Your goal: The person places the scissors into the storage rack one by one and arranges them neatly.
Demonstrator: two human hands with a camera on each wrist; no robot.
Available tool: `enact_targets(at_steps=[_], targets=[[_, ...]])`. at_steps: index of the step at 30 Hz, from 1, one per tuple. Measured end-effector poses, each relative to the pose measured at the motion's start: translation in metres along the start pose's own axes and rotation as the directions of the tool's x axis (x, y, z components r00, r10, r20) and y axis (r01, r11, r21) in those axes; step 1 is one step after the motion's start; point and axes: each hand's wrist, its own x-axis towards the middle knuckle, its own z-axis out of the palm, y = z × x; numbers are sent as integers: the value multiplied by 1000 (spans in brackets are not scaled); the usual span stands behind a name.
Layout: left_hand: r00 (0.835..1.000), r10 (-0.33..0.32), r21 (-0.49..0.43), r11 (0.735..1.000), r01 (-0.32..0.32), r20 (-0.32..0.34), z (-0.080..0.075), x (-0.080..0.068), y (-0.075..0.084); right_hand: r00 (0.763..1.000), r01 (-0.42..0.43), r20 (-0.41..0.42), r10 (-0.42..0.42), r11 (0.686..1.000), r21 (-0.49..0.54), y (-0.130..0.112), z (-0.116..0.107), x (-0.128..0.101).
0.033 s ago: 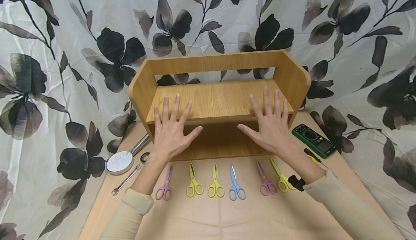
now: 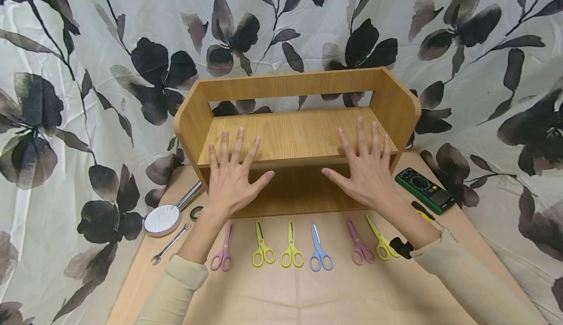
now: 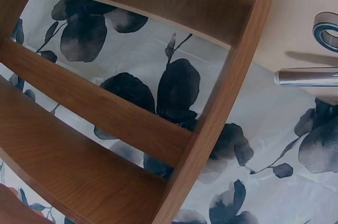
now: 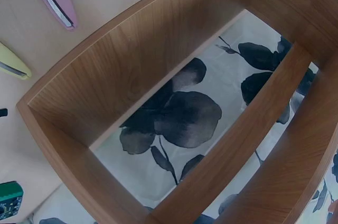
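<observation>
Both hands hold nothing, palms down and fingers spread, in the head view. My left hand point(image 2: 232, 181) overlaps the left front of a two-tier wooden shelf point(image 2: 286, 132), its fingertips over the upper board. On the other side my right hand point(image 2: 367, 173) overlaps the shelf's right front in the same way. In the left wrist view, the shelf's side panel point(image 3: 222, 94) and back rail point(image 3: 100, 100) show from close by. The right wrist view looks into the shelf past its lower board point(image 4: 142, 49). Neither wrist view clearly shows the fingers.
In front of the shelf lies a row of scissors: purple scissors point(image 2: 224, 251), yellow scissors point(image 2: 262, 247), blue scissors point(image 2: 320, 251) and several others. At left are a shower head point(image 2: 162, 219), a wrench point(image 2: 171, 243) and a bearing point(image 2: 195, 212). A green multimeter point(image 2: 424, 190) and screwdriver point(image 2: 423, 211) lie right.
</observation>
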Motion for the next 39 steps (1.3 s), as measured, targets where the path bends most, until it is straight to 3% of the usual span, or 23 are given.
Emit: enact_targets(at_steps=[11,15,17,20,22,23,25,26,28,30,32,33,35,37,39], targets=[[1000,-12,-7,1000,12,7,0,0,-2,1000,4,3,-4,1000,-5,-1,1,0],[997,-5,-6,1000,4,-82,1,-4,-7,1000,20,-8,-20,1000,8,-6,1,-1],[981,-9,-5,1000,8,-192,4,-9,-14,997,56,-47,-54,998,39,-12,3,-4],[928,-72,-54,997,56,-365,11,-21,-33,977,170,-149,-151,977,128,-28,12,-12],[895,-149,-153,984,91,-420,18,-33,-48,954,258,-210,-213,942,216,-45,20,-20],[887,-194,-229,968,104,-418,22,-39,-56,946,294,-222,-238,918,267,-55,26,-25],[889,-307,-412,898,153,-339,30,-51,-70,946,319,-190,-263,860,399,-78,35,-35],[890,-364,-504,843,189,-274,35,-57,-77,952,306,-152,-266,829,468,-90,40,-41],[887,-447,-665,698,266,-114,45,-67,-88,964,227,-30,-265,759,611,-114,49,-51],[875,-481,-773,533,344,59,57,-75,-97,959,104,113,-261,692,714,-137,59,-59],[869,-458,-814,424,397,186,68,-82,-105,937,-5,228,-266,640,769,-156,72,-65],[871,-434,-826,386,411,230,73,-85,-107,922,-59,279,-269,613,788,-165,79,-67],[877,-386,-833,352,427,286,81,-90,-111,898,-148,351,-266,570,809,-182,94,-71],[878,-358,-817,366,445,317,87,-92,-113,878,-222,405,-253,534,816,-197,108,-73],[876,-346,-815,360,455,336,91,-93,-115,863,-291,454,-223,515,806,-209,121,-75]])
